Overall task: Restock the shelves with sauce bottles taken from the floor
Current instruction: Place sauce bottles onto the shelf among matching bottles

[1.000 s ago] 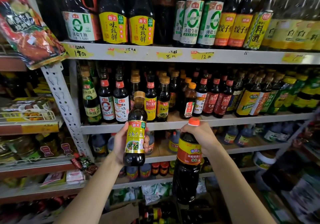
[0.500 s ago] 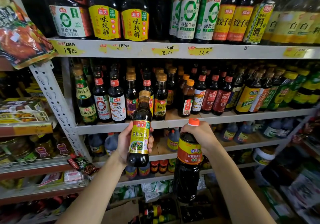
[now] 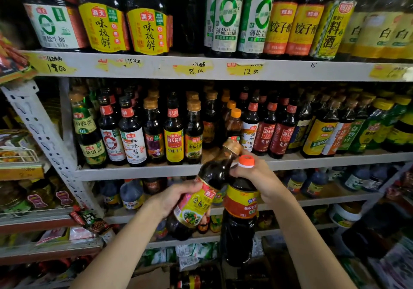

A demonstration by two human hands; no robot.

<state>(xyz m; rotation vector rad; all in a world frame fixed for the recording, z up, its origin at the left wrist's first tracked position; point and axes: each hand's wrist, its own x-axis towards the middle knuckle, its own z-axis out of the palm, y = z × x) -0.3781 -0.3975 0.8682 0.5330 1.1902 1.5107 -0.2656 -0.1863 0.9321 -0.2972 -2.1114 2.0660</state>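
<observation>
Head view is showing the tall dark bottle (image 3: 240, 232) hanging upright in front of the lower shelves. The right hand (image 3: 262, 180) is gripping it by the neck just under the orange cap (image 3: 245, 161). Full of sauce, it is probably weighing heavily on that narrow hold, and a palm under its base would likely be steadying it better.

The smaller bottle (image 3: 201, 199) is leaning with its gold cap (image 3: 232, 146) toward the right hand, and the left hand (image 3: 178, 197) is wrapping round its labelled middle. It is looking lighter, rigid and glossy, so it could be slippery. Whether it is glass or plastic is not showing. Its neck is lying just beside the right fingertips (image 3: 233, 171), and I cannot tell whether they are touching.

Around them, the shelving unit (image 3: 44, 136) is filling the frame, with big jugs crowding the top shelf (image 3: 145, 67). The middle shelf (image 3: 312, 161) is carrying tight rows of similar bottles, with a narrow gap (image 3: 212, 154) opening just above the gold cap. Sliding anything in there is likely calling for care against knocking neighbours. Yellow price tags (image 3: 245, 71) are sticking along the top shelf's edge. More bottles (image 3: 192, 282) are sitting low down by the floor.
</observation>
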